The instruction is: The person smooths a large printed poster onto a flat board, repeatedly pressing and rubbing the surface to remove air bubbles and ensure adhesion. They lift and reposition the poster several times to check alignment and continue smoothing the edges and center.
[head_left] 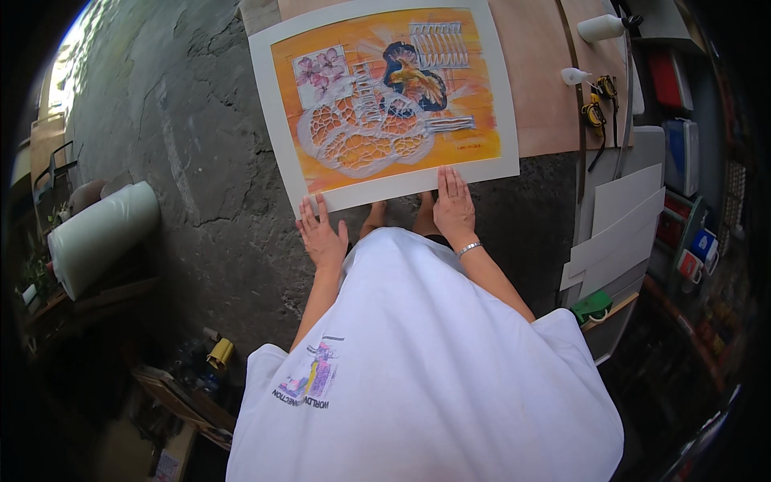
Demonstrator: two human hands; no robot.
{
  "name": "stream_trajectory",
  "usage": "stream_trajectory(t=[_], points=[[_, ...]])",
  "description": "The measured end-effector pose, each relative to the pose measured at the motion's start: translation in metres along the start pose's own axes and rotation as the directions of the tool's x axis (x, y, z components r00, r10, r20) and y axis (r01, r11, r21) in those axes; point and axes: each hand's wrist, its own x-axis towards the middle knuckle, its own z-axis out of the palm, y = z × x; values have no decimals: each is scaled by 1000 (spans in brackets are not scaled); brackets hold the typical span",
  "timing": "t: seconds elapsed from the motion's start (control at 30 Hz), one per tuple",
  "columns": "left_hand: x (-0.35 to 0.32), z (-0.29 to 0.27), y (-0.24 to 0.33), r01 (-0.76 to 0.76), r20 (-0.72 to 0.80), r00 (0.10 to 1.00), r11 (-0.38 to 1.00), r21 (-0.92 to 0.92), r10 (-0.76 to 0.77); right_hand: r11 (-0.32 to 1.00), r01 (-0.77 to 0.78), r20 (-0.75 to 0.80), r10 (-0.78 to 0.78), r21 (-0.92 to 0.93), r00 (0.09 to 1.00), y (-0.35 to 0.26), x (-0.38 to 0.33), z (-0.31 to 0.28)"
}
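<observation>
A large art print (385,96) with a white border and an orange picture of a bird, flowers and net-like shapes lies flat on the dark cracked floor (185,161). My left hand (321,237) rests flat at the print's near left corner, fingers spread on its edge. My right hand (454,205), with a silver bracelet at the wrist, lies flat on the near white border. Neither hand grips anything. My white shirt fills the lower middle, and my bare feet show just under the print's near edge.
A brown board (546,88) lies under the print's far right side. Tape measures (598,104), white bottles (598,28) and white sheets (622,225) sit at the right, beside shelves. A white roll (100,237) lies at the left, a yellow cup (219,352) lower left.
</observation>
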Motion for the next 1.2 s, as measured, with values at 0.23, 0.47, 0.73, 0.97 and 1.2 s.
stream_trajectory(t=[0.23,0.47,0.73,0.97,1.2], points=[[-1,0,4,-11,-24,1000,1000,9,11,989,-146,6,147,-24,989,53,-1,-18],[-1,-2,4,-7,-6,1000,1000,-2,7,958,-284,-23,283,-47,959,90,1,-26],[-1,1,2,-22,35,999,997,-75,25,961,-273,24,272,45,962,61,7,-30],[-9,19,30,-133,52,989,982,-134,141,991,-55,28,53,119,998,-38,5,3],[-1,35,34,-258,126,955,962,-93,268,962,271,-3,-271,24,963,-120,12,43]])
